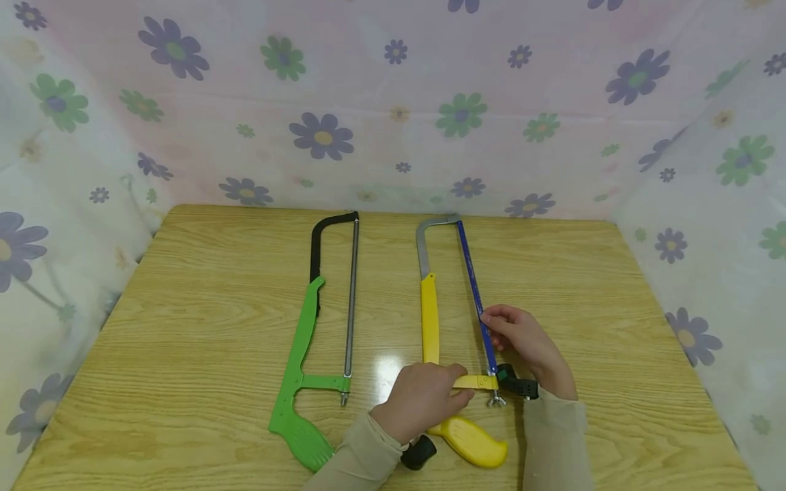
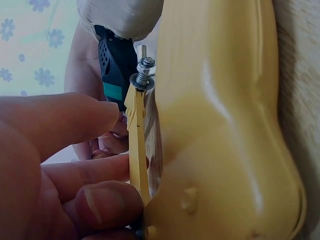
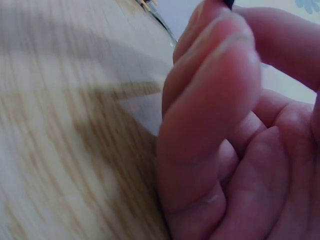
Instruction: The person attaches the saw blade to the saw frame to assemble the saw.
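A yellow hacksaw (image 1: 430, 317) with a grey curved front lies on the table, its blue blade (image 1: 471, 273) on the right side. My left hand (image 1: 424, 395) grips the frame where the yellow crossbar (image 1: 475, 382) meets it, just above the yellow handle (image 1: 475, 442). With thumb and fingertips, my right hand (image 1: 522, 341) pinches the lower part of the blade. Below the blade's near end sits a wing nut (image 1: 496, 400); its threaded bolt (image 2: 145, 70) shows beside the handle in the left wrist view. The right wrist view shows curled fingers (image 3: 205, 125) close over the wood.
To the left lies a green hacksaw (image 1: 301, 341) with a black front arm and a grey blade (image 1: 352, 300), its handle partly behind my left sleeve (image 1: 359, 453). Flowered cloth (image 1: 393, 82) hangs behind and at both sides of the wooden table (image 1: 184, 341).
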Tool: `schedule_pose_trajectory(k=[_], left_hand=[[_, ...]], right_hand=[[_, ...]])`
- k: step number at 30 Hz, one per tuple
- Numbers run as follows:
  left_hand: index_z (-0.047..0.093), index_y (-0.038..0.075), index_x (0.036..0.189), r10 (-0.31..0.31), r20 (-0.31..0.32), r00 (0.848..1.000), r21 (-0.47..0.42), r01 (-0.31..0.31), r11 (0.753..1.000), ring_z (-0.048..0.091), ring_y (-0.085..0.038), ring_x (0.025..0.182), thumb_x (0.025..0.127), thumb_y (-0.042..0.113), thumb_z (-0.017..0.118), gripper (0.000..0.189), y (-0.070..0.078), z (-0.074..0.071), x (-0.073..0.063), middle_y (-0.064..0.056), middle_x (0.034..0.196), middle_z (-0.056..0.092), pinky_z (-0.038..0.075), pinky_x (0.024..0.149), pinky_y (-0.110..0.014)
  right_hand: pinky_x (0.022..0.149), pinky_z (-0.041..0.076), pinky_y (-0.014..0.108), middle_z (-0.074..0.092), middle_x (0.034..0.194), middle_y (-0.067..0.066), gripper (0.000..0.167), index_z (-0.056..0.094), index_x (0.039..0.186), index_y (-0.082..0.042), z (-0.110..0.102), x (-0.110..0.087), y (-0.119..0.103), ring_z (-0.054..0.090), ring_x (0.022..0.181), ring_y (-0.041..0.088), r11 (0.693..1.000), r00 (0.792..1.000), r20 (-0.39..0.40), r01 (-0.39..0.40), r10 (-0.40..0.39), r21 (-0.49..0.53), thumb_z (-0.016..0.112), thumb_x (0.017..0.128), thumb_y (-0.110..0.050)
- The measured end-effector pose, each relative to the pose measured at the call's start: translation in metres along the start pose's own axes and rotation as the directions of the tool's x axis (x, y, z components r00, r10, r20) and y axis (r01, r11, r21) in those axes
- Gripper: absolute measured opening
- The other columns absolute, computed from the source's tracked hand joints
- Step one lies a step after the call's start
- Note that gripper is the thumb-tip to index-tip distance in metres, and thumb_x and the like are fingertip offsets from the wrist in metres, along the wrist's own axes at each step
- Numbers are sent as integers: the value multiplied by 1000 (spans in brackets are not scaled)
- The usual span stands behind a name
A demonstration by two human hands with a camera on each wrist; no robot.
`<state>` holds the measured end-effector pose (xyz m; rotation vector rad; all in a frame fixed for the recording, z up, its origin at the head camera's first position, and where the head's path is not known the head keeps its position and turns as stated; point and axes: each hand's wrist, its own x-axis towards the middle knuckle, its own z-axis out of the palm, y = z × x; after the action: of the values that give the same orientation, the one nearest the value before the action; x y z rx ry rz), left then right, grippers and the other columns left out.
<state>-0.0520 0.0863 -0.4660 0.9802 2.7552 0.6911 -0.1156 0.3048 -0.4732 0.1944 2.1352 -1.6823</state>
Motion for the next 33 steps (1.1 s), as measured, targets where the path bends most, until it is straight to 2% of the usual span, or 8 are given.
schedule_pose_trajectory(k=[4,12,20,29,33], left_hand=[[65,24,105,5,-5,1000,5,-5,1000,50,-2,49,86,45,54,31,0,-1,0,12,73,64,33,39,-18],[65,24,105,11,1,1000,8,-11,1000,47,-1,46,85,44,55,30,1,-2,-1,11,71,64,32,39,-18],[65,23,106,9,13,1000,5,-9,1000,46,-1,46,85,44,55,31,0,-5,1,11,73,65,32,38,-17],[64,24,107,-12,15,1000,-12,12,1000,46,-1,45,85,45,54,31,-1,-4,2,11,76,65,31,37,-18],[64,24,107,-19,32,999,-18,20,1000,47,-1,47,85,45,54,32,0,-3,1,12,78,65,32,38,-19]], right_hand=[[54,46,28,50,74,5,38,50,109,6,3,-5,-9,49,57,12,1000,1000,-6,-7,7,4,55,89,-27],[52,45,27,50,70,4,48,50,109,4,1,-1,1,48,54,12,1000,1000,-24,2,-1,14,58,85,-36],[43,36,25,45,57,3,48,48,114,2,-2,-4,1,38,46,11,1000,999,38,-13,14,-26,57,86,-36],[46,38,25,49,65,5,56,43,127,-7,-2,-22,7,40,49,12,992,997,54,-55,62,-109,63,82,-34],[46,40,25,56,78,9,59,40,129,-4,-1,-35,13,42,50,11,990,995,83,-41,52,-132,63,83,-31]])
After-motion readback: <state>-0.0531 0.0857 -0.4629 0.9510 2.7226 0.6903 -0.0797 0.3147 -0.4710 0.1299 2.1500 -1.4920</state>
